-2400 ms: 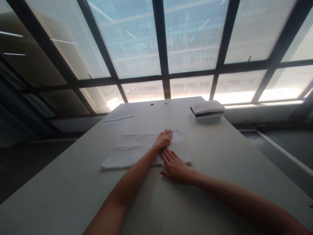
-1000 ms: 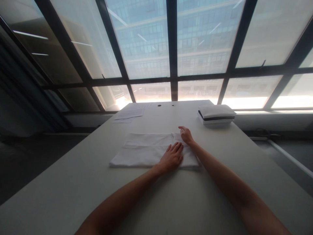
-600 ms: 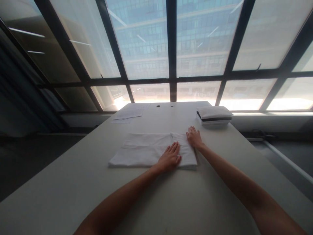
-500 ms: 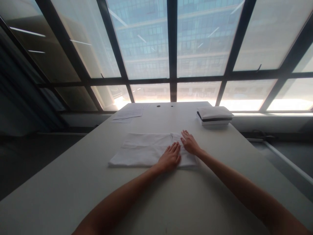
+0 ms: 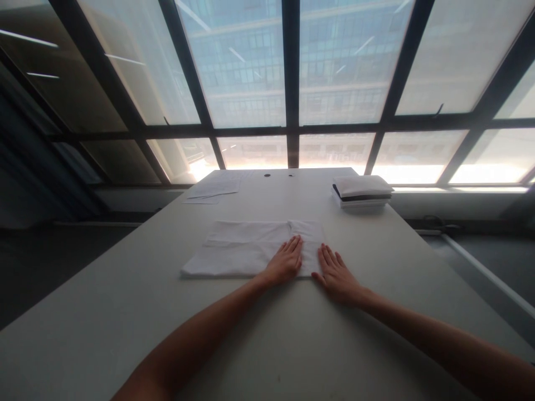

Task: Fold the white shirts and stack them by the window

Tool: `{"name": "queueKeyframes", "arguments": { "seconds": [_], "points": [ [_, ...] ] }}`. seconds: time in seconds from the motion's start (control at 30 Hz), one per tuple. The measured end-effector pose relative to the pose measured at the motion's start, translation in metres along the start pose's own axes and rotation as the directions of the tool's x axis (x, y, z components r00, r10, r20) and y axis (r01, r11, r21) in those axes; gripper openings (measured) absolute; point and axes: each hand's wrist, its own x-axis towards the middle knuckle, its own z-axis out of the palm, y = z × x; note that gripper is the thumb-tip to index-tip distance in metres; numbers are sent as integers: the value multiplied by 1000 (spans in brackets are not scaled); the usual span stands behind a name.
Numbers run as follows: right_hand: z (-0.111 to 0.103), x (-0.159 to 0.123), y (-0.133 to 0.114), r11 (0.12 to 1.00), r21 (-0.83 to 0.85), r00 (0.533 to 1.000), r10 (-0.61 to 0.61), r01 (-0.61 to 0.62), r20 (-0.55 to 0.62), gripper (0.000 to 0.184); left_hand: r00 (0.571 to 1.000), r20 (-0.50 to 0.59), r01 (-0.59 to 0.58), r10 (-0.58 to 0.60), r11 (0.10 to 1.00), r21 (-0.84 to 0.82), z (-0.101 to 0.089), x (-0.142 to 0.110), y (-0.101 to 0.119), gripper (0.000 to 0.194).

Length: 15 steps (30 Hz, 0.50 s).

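A folded white cloth lies flat on the white table, with a folded-over strip along its right end. My left hand rests flat on the cloth beside that strip, fingers stretched out and pointing away from me. At the cloth's right near corner lies my right hand, palm down with its fingers extended and the thumb a little apart. Its fingertips touch the cloth's right edge. Neither hand grips anything. The cloth beneath the palms is hidden.
A stack of folded fabric, white with a dark layer, sits at the far right of the table. Sheets of paper lie at the far left. Tall windows stand behind the table, and a dark curtain hangs at left.
My right hand has moved from the strip's far part back toward me, to the cloth's near right corner. My left hand stays on the cloth. The view has shifted slightly.
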Motion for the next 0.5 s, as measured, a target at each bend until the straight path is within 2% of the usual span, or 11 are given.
{"name": "queueKeyframes", "arguments": {
  "seconds": [0.13,0.2,0.27,0.37,0.43,0.5],
  "points": [
    [3,-7,24,979,153,990,138,-135,-8,82,1000,19,23,-22,1000,-15,-1,1,0,61],
    [-1,6,33,943,240,968,248,-230,-45,75,1000,16,23,-23,1000,-21,0,1,0,62],
    [-7,29,33,922,283,949,301,-266,-89,69,1000,2,17,-17,1000,-23,2,2,-1,62],
    [-15,71,15,955,252,972,194,-156,-130,62,999,-34,1,-2,1000,-27,4,2,-2,61],
    [-16,97,-3,975,216,991,75,-50,-111,60,998,-60,-9,7,999,-43,5,2,-3,61],
    [-14,119,-17,982,190,998,16,-3,-66,60,996,-89,-14,8,998,-63,6,2,-4,61]
  ]
}}
